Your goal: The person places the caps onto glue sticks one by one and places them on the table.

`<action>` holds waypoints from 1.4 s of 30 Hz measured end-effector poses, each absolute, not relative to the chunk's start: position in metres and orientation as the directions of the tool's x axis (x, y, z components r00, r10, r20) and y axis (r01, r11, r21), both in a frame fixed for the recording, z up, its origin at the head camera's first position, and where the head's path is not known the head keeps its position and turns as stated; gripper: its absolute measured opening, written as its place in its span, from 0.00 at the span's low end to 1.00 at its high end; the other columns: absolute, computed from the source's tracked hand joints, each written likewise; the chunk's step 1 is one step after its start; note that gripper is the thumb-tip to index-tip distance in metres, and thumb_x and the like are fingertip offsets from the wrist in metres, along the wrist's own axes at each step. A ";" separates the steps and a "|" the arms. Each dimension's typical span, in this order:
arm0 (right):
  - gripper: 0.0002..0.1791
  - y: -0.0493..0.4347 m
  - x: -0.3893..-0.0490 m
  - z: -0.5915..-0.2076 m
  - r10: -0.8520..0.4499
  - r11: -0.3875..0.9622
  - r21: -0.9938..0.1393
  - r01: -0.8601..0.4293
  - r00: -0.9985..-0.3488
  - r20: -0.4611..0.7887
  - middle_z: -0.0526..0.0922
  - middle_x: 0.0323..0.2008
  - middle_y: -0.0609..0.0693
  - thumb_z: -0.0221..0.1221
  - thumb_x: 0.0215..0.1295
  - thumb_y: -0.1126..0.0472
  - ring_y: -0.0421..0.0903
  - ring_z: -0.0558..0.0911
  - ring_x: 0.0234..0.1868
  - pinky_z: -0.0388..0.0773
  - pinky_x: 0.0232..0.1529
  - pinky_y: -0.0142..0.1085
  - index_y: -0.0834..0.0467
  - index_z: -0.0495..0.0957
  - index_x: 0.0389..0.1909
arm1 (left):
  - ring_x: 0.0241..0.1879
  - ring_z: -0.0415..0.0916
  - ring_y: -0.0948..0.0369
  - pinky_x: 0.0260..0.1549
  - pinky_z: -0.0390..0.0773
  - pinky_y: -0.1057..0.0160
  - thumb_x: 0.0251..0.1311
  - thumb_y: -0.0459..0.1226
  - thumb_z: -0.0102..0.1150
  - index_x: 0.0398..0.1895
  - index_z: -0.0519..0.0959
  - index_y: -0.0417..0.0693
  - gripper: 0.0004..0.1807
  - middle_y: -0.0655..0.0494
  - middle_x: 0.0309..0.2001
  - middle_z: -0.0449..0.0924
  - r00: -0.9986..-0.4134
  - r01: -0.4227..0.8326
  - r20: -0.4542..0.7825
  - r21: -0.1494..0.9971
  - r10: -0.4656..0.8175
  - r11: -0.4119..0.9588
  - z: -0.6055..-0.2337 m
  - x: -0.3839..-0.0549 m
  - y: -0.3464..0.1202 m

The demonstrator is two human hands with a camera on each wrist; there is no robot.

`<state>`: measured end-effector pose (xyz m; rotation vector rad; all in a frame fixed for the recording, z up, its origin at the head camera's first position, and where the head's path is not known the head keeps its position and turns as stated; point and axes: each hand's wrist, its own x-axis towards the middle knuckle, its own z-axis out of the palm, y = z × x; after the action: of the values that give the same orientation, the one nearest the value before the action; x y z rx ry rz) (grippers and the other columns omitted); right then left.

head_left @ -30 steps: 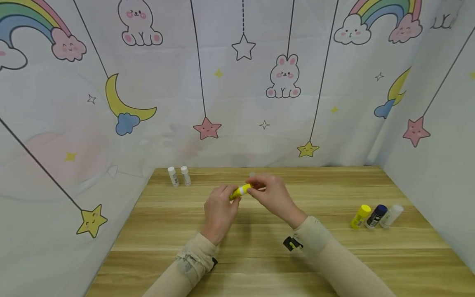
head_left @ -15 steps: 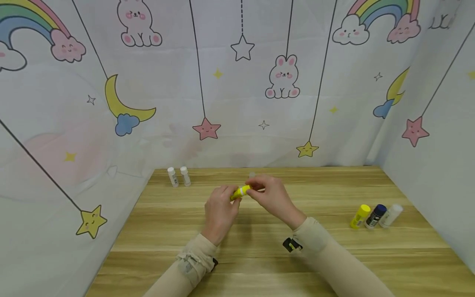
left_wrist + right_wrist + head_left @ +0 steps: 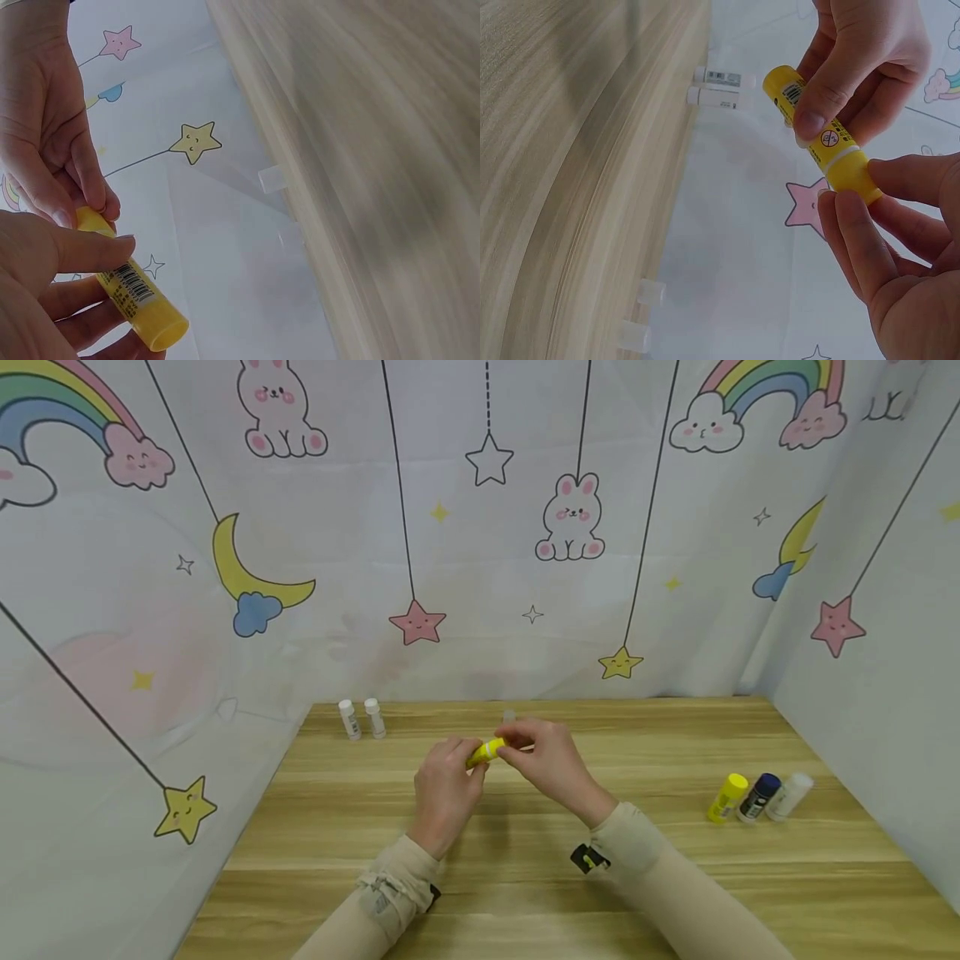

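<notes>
A yellow glue stick (image 3: 477,756) is held above the middle of the table, tilted, with a narrow white band near its cap end. My left hand (image 3: 447,789) grips its body, thumb pressed along the barcode side in the left wrist view. With thumb and fingertips, my right hand (image 3: 551,767) pinches the yellow cap (image 3: 853,178). The white band (image 3: 843,155) shows between the cap and the printed body. The cap's far end is partly covered by the fingers.
On the right stand a yellow glue stick (image 3: 727,798), a dark-blue-capped one (image 3: 759,798) and a white one (image 3: 791,797). Two white sticks (image 3: 349,720) stand at the back left. Small translucent caps (image 3: 635,336) sit near the far edge of the wooden table (image 3: 420,902).
Both hands keep their hold on the glue stick and have come very slightly closer together. The white band looks a little narrower. The other sticks stay where they were.
</notes>
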<state>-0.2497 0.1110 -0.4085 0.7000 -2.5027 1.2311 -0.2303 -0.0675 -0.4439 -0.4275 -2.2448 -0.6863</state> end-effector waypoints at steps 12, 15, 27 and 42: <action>0.12 0.110 -0.247 -0.408 -0.289 0.529 -0.663 -0.530 -0.847 0.447 0.87 0.41 0.44 0.69 0.63 0.63 0.37 0.85 0.37 0.83 0.38 0.31 0.55 0.87 0.48 | 0.31 0.80 0.56 0.26 0.82 0.58 0.47 0.34 0.80 0.40 0.87 0.46 0.15 0.55 0.34 0.84 -0.656 0.505 0.747 0.330 0.106 0.798 -0.444 -0.230 -0.066; 0.12 0.109 -0.247 -0.408 -0.285 0.525 -0.667 -0.528 -0.848 0.447 0.87 0.41 0.44 0.69 0.63 0.63 0.38 0.85 0.37 0.83 0.36 0.31 0.55 0.87 0.47 | 0.32 0.80 0.56 0.27 0.82 0.57 0.47 0.34 0.81 0.39 0.87 0.46 0.15 0.55 0.35 0.84 -0.656 0.508 0.747 0.330 0.109 0.796 -0.444 -0.230 -0.066; 0.11 0.106 -0.245 -0.412 -0.262 0.550 -0.662 -0.509 -0.858 0.442 0.87 0.39 0.44 0.69 0.63 0.64 0.37 0.84 0.35 0.83 0.35 0.30 0.55 0.87 0.46 | 0.34 0.82 0.54 0.30 0.83 0.55 0.45 0.31 0.81 0.37 0.86 0.44 0.14 0.53 0.35 0.85 -0.651 0.514 0.751 0.328 0.112 0.792 -0.445 -0.229 -0.064; 0.11 0.110 -0.238 -0.411 -0.246 0.576 -0.653 -0.492 -0.866 0.435 0.86 0.37 0.45 0.68 0.63 0.67 0.37 0.82 0.32 0.82 0.33 0.30 0.59 0.87 0.45 | 0.30 0.83 0.54 0.30 0.85 0.56 0.42 0.32 0.83 0.35 0.87 0.41 0.15 0.52 0.33 0.85 -0.600 0.510 0.781 0.203 0.176 0.836 -0.445 -0.224 -0.055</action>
<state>-0.2377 0.1096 -0.4108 0.6061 -2.5139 1.1758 -0.2236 -0.0549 -0.4452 -0.4984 -2.1990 -0.5247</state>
